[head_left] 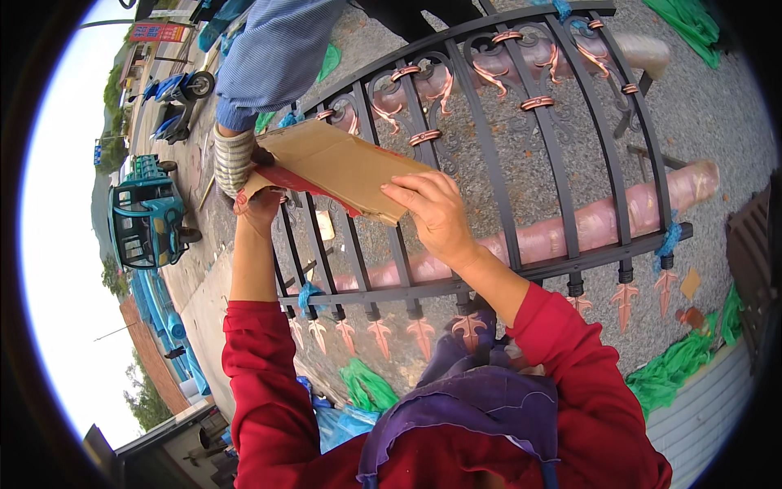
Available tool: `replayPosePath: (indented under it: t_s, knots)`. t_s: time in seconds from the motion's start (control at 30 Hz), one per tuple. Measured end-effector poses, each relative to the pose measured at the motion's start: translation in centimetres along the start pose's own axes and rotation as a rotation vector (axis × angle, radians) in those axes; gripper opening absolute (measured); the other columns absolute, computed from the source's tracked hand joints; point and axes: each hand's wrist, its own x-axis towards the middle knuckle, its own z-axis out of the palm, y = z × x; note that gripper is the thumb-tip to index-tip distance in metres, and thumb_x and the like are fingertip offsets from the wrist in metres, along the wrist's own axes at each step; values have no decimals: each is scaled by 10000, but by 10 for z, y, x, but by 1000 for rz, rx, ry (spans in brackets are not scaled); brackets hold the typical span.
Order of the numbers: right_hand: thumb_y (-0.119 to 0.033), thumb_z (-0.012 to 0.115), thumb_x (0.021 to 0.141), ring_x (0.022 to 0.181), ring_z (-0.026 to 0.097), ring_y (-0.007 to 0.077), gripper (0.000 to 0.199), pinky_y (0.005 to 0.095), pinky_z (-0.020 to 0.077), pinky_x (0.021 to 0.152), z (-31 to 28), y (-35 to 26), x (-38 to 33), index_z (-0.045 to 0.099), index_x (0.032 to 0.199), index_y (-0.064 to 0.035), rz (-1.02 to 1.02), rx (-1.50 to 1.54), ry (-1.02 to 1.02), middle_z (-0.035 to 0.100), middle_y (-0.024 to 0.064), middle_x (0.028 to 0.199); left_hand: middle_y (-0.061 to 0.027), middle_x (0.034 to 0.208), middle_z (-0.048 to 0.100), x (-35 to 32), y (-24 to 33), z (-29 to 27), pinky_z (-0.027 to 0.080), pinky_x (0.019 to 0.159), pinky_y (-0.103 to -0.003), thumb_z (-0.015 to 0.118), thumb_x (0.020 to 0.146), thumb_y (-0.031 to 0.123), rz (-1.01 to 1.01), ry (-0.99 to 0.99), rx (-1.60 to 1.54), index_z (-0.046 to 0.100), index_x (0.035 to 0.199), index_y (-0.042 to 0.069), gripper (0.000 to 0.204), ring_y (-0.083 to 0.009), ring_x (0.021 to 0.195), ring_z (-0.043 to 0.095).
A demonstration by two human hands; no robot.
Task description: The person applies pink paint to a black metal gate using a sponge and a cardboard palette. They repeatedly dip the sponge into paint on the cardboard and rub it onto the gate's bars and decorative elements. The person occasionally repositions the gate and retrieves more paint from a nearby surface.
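A folded sheet of brown cardboard with a red printed edge spans the space between my hands, above the fence. My left hand grips its left end, beside a co-worker's gloved hand that is on the same end. At the opposite end, my right hand pinches the corner between thumb and fingers. Beneath lies a black metal fence panel with copper-coloured collars and spear tips. Strips of blue plastic are tied round its rails.
Plastic-wrapped pink rolls support the panel. Green plastic sheeting lies on the gravel at right, more near my legs. The co-worker's blue sleeve reaches in from above. A teal three-wheeled vehicle and scooters stand left.
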Motion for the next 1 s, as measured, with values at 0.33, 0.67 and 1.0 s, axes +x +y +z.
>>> replayPosePath:
  t_s: [0.33,0.67,1.0]
  knots:
    - [-2,562,812,981,583,288,290,357,471,849,-23,35,21,667,1068,-85,134,21,98,651,87,1057,-160,1333,504,-47,-61,53,543,861,-362,441,986,273,-306,69,185,382,1367,-11,479,-293,1109,591]
    - [-27,600,829,956,603,279,258,354,486,822,-36,50,41,664,1075,-77,125,-29,75,658,86,1042,-147,1261,551,-114,-127,37,536,804,-329,453,972,226,-542,162,406,399,1350,-17,453,-239,1022,621]
    - [-43,568,888,826,639,259,175,314,503,713,-14,60,4,650,1043,-50,201,-10,-39,657,112,933,-113,1238,570,-123,-156,39,528,778,-317,453,977,229,-607,110,451,435,1333,22,412,-218,991,624]
